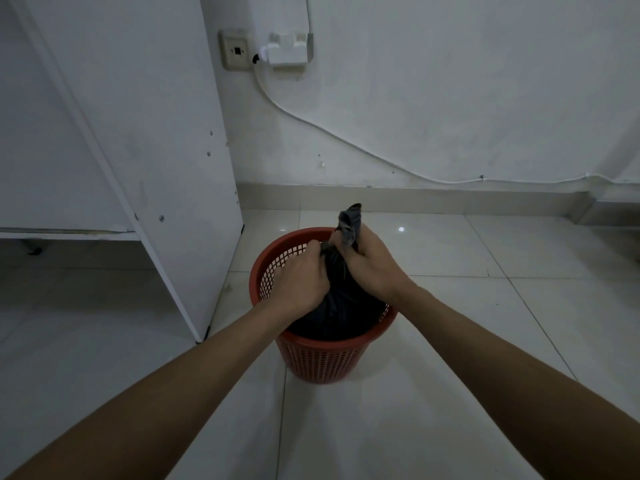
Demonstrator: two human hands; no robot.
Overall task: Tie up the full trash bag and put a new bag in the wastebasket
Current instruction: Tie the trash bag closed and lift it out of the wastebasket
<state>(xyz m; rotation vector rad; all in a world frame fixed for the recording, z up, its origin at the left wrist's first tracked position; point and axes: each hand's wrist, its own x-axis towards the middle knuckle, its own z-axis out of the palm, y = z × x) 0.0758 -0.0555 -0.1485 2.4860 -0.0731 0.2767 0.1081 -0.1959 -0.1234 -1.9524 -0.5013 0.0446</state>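
the red wastebasket stands on the tiled floor and serves as reference for all positions below. the black trash bag sits inside the wastebasket, filling it to about the rim, its mouth gathered into a neck that rises above the far side of the rim. left hand: fingers curled, clamped on the bag just below the neck, over the left half of the wastebasket. right hand: fingers curled round the gathered neck itself, the loose end of the plastic standing out above the fist. the two hands lie close together with the bag between them; whether a knot is formed under the fingers cannot be told. assessment: the step in hand is the tying of the full bag, apparently at the twisting or cinching stage; the bag is not yet lifted out. the next move likely calls for one hand to hold low on the neck while the other loops the free end and pulls it through, then a straight lift clear of the rim. no replacement bag is visible around the wastebasket. a white cabinet stands to the left of the wastebasket; a white cable runs along the wall behind it.
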